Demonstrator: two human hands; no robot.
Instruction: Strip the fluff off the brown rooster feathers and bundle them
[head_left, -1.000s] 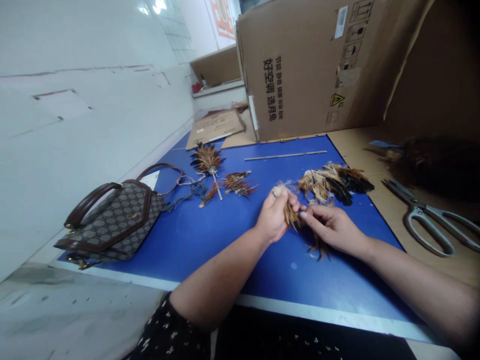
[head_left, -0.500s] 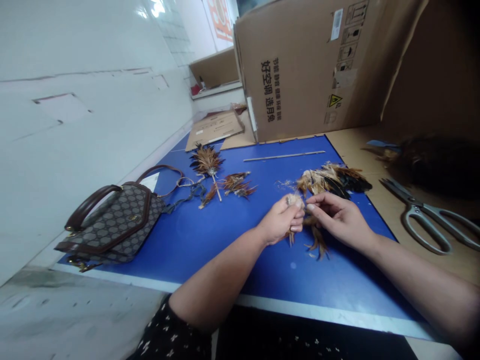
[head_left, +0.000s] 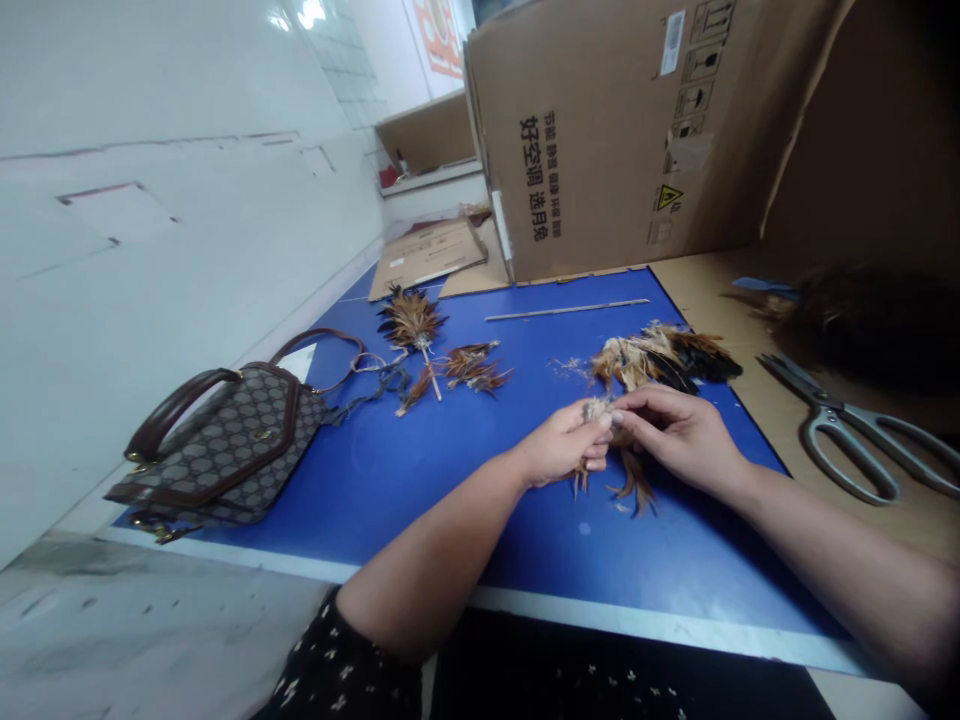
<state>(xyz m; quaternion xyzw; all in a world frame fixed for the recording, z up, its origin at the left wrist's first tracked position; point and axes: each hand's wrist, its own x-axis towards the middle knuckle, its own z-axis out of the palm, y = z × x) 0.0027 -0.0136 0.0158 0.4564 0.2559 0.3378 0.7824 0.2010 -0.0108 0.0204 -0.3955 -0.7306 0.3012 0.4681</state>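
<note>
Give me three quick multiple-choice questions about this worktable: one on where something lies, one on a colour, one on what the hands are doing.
1. Where do the scissors lie?
A. on the handbag
B. on the brown board right of the blue mat
C. inside the cardboard box

2. What colour is the mat under the hands?
A. blue
B. green
C. red

3. What are the two hands doing?
A. resting flat and empty
B. gripping the scissors
C. pinching one small bundle of feathers together

Answers:
1 B: the scissors rest on the brown surface past the mat's right edge.
2 A: the mat is plainly blue.
3 C: the left hand and right hand meet at the feather bundle, whose brown tips hang below the fingers.
</note>
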